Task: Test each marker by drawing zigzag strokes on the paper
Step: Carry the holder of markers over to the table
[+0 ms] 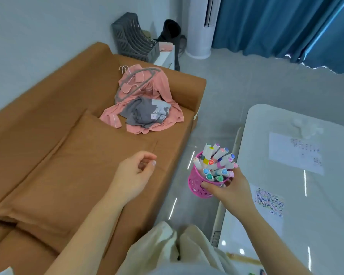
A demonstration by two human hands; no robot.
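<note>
While we sit with our knees toward six o'clock, our right hand [229, 192] is clamped on the pink cup [195, 182], thumb pressed across its near wall and fingers curled round the far side. We hold the cup in the air over the glossy floor, at about four o'clock from the middle of the view. It is packed with markers [216, 162], white barrels with coloured caps fanning out toward one o'clock.

Our left hand [135, 173] hangs at about six o'clock above the brown sofa [48, 139], fingers loosely curled with a gap between them and the thumb, gripping nothing.

The paper [269, 204] with rows of coloured zigzag strokes lies flat on the white table [330, 219], just past our right wrist at four o'clock and apart from the cup. A second sheet [295, 153] bearing small printed marks lies farther along the table at three o'clock.

On the sofa seat at twelve o'clock sits a heap of pink and grey clothes [145, 105] with hangers on top. A grey file rack [135, 39] stands behind the sofa arm, and blue curtains [286, 22] hang at two o'clock.
</note>
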